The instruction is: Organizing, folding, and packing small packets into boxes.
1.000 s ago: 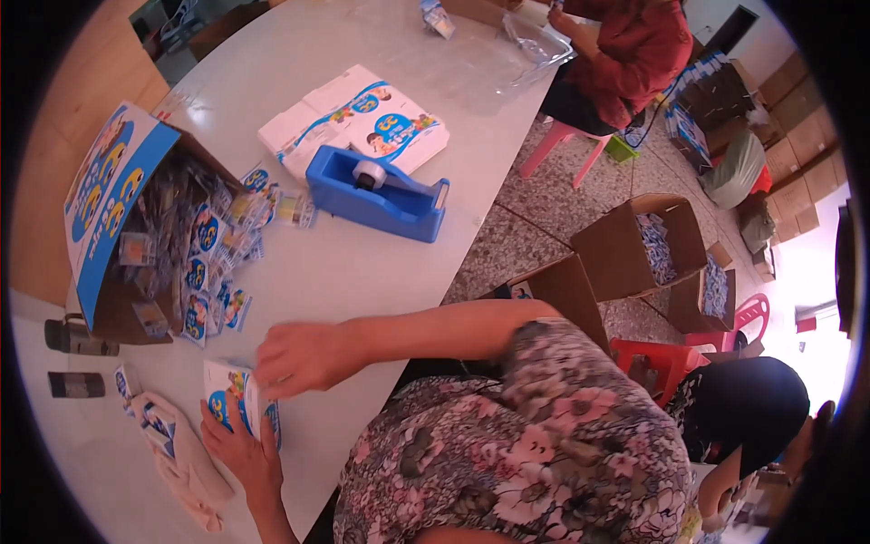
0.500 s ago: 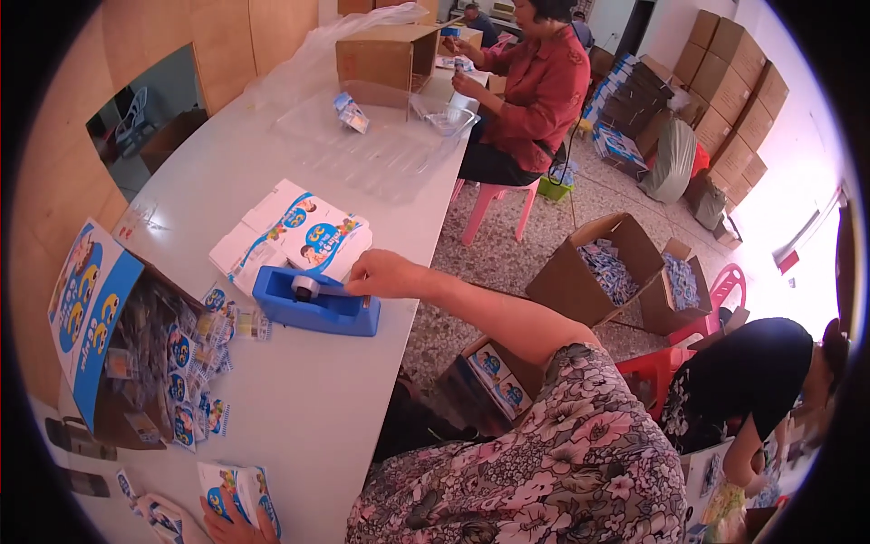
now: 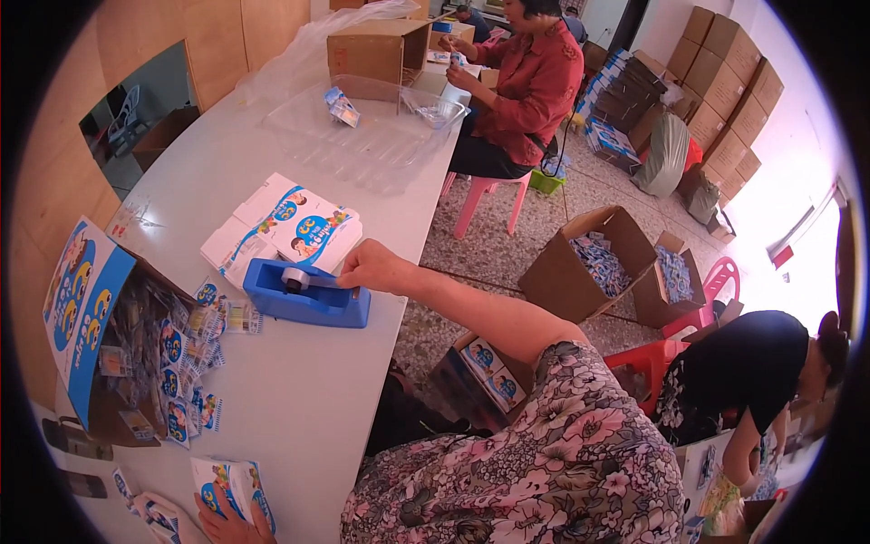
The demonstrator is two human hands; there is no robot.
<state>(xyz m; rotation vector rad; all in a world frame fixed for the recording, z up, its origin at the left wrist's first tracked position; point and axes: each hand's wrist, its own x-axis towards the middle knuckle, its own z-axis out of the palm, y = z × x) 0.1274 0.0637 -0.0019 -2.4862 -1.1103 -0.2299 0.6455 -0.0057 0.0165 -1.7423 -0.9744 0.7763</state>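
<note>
A blue tape dispenser (image 3: 313, 304) with a roll of clear tape stands on the white table. At its cutting end my right hand (image 3: 374, 267) is closed in a pinch on the tape's free end. Behind the dispenser lies a stack of flat printed cartons (image 3: 281, 227), white and blue. At the lower left my left hand (image 3: 234, 524) grips a small printed box (image 3: 228, 480), its fingers spread over the side. A larger display box (image 3: 82, 317) with a raised lid lies near it, and small packets (image 3: 186, 363) spill from its opening.
A clear plastic tray (image 3: 362, 145) and a cardboard box (image 3: 376, 54) stand further back on the table (image 3: 299, 399). A person in red (image 3: 535, 91) sits at its far side. On the floor are cartons of packets (image 3: 589, 263); another person (image 3: 743, 372) bends at the right.
The view has shifted slightly. My right hand stays at the dispenser's cutting end, and my left hand stays on the small box. The person in red has moved their hands a little.
</note>
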